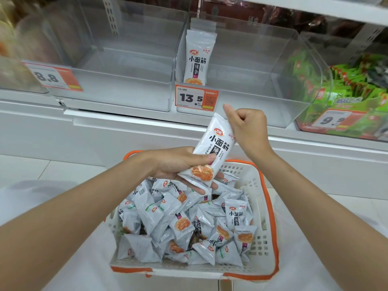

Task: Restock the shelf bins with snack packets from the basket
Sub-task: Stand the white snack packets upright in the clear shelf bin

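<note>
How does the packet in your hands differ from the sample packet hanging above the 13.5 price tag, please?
The held packet tilts over the basket; the sample packet hangs upright above the price tag. The left hand grips the held packet's lower end, the right hand pinches its upper edge; no hand touches the sample packet. Both are white with black characters and orange food pictures.

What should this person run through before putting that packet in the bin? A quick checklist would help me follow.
1. Packet held securely: left hand grips its lower end, right hand pinches its top: ok.
2. Print matches the sample packet hanging above the 13.5 price tag: ok.
3. Room in the bin behind that tag: looks empty: ok.
4. Packet sealed and undamaged: cannot tell.
5. More packets left in the basket: ok.
</note>
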A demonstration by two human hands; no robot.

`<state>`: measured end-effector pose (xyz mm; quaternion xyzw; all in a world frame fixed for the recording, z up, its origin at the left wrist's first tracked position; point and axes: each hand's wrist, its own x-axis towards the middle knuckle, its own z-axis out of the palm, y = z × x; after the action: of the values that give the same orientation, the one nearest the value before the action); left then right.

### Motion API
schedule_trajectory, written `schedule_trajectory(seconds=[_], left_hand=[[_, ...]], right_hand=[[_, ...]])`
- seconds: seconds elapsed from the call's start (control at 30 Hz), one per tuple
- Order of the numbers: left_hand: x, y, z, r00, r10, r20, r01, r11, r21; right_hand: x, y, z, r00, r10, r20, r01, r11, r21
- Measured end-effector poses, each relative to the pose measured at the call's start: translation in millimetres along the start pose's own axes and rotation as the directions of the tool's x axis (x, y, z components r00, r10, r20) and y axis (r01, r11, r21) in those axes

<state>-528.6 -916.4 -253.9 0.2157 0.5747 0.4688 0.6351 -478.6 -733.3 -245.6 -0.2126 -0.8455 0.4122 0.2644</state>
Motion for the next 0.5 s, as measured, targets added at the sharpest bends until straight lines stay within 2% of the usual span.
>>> schedule_trajectory(seconds=[0.07, 0.1, 0.13, 0.2, 0.27, 0.3, 0.37, 0.43, 0.5], left_hand=[[-3, 0, -5, 1.0, 0.001, -0.026, -0.001, 1.0, -0.014], [-5, 0, -8, 0.999, 0.006, -0.042, -0.007, 1.0, -0.02], [-6, 0, -11, 0.998, 0.013, -0.055, -0.015, 1.0, -0.023], [-8, 2, -16, 0.998, 0.026, -0.062, -0.028, 0.999, -0.033], [-10, 3, -19, 0.998, 0.033, -0.058, -0.034, 0.999, -0.013], [-11, 4, -19, 0.998, 0.034, -0.054, -0.033, 0.999, 0.012], [-13, 8, -22, 0.998, 0.042, -0.051, -0.037, 0.995, 0.088], [-18, 20, -29, 0.996, 0.069, -0.055, -0.057, 0.98, 0.188], [-26, 41, -38, 0.979, 0.153, -0.131, -0.114, 0.957, 0.266]], right_hand=[[2, -5, -7, 0.984, 0.147, 0.098, -0.16, 0.977, 0.142], [2, -7, -11, 0.953, 0.224, 0.206, -0.268, 0.938, 0.219], [0, -7, -14, 0.898, 0.264, 0.351, -0.37, 0.886, 0.278], [-8, -4, -16, 0.75, 0.238, 0.617, -0.504, 0.81, 0.301], [-17, 0, -12, 0.647, 0.211, 0.733, -0.582, 0.758, 0.295], [-19, 2, -10, 0.647, 0.213, 0.733, -0.587, 0.752, 0.299], [-18, 2, -10, 0.694, 0.208, 0.69, -0.55, 0.771, 0.321], [-12, -2, -14, 0.753, 0.184, 0.631, -0.502, 0.781, 0.371], [-2, -11, -20, 0.833, 0.151, 0.533, -0.412, 0.812, 0.413]])
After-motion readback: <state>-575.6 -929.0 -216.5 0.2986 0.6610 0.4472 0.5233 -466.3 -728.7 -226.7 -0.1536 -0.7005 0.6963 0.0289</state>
